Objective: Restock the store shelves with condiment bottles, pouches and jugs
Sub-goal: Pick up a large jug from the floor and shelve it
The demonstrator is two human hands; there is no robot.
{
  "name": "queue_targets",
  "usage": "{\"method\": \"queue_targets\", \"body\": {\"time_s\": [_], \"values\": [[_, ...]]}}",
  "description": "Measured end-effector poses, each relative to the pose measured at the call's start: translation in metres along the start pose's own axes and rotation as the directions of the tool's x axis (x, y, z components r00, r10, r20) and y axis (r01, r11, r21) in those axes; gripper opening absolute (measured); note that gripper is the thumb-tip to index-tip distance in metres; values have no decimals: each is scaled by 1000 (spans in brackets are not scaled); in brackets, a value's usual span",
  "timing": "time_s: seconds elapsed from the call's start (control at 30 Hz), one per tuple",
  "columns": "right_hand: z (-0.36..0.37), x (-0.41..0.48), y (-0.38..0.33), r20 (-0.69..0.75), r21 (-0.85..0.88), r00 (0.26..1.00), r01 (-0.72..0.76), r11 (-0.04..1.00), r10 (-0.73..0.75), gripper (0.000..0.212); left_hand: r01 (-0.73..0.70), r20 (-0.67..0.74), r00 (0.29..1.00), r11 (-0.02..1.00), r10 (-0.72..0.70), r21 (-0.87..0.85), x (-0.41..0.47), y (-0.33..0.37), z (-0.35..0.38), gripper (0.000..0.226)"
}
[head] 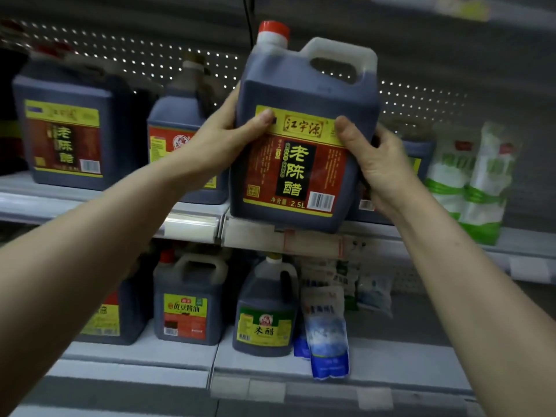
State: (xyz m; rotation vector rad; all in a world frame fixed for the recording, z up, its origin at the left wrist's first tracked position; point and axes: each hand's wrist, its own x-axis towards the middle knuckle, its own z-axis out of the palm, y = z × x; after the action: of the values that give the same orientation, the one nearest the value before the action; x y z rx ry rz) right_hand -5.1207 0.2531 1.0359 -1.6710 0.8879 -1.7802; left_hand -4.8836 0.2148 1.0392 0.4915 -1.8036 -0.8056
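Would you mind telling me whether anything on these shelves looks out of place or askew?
Yes: on the lower shelf, a blue-and-white pouch beside the green-labelled jug leans forward and overhangs the front edge, so it may slip off.

On the upper shelf [36, 203] a dark plastic jug with red-yellow label [64, 127] blocks the left end, the red-capped dark jug [301, 139] the middle front edge, green-white plastic pouches [469, 179] the right. The lower shelf [400, 353] is free toward its right end.
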Motion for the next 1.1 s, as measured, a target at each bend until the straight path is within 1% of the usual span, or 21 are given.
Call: {"method": "queue_targets", "body": {"time_s": [0.13, 0.3, 0.4, 0.47, 0.6, 0.67, 0.77, 0.87, 1.1], "values": [[-2, 19, 14, 47, 7, 999, -6, 1000, 6, 57, 9, -32, 999, 1000, -8, 29, 11, -10, -2, 63], [-6, 30, 29, 67, -7, 998, -18, 1000, 18, 55, 48, -36, 998, 997, -46, 63, 16, -26, 0, 58], [-8, 33, 36, 58, -36, 998, -20, 999, 22, 60, 62, -44, 997, 996, -60, 63, 19, -35, 3, 58], [-9, 35, 39, 71, -52, 997, -22, 998, 26, 57, 57, -48, 997, 997, -55, 58, 21, -39, 2, 55], [-12, 36, 39, 87, -161, 996, -15, 987, 29, 47, 83, -13, 997, 994, -82, 78, 22, -41, 2, 64], [-13, 37, 38, 92, -251, 996, 27, 967, -4, 42, 82, -9, 997, 992, -82, 94, 21, -41, 3, 68], [-12, 40, 36, 109, -342, 994, 68, 937, -32, 45, 73, -34, 997, 982, -69, 173, 23, -41, 1, 65], [-15, 44, 37, 112, -423, 992, 101, 901, -59, 51, 87, 4, 996, 989, -88, 120, 26, -43, -3, 72], [-20, 55, 42, 123, -528, 992, 95, 844, -35, 66, 51, 31, 998, 993, -54, 111, 42, -55, -4, 71]]}}
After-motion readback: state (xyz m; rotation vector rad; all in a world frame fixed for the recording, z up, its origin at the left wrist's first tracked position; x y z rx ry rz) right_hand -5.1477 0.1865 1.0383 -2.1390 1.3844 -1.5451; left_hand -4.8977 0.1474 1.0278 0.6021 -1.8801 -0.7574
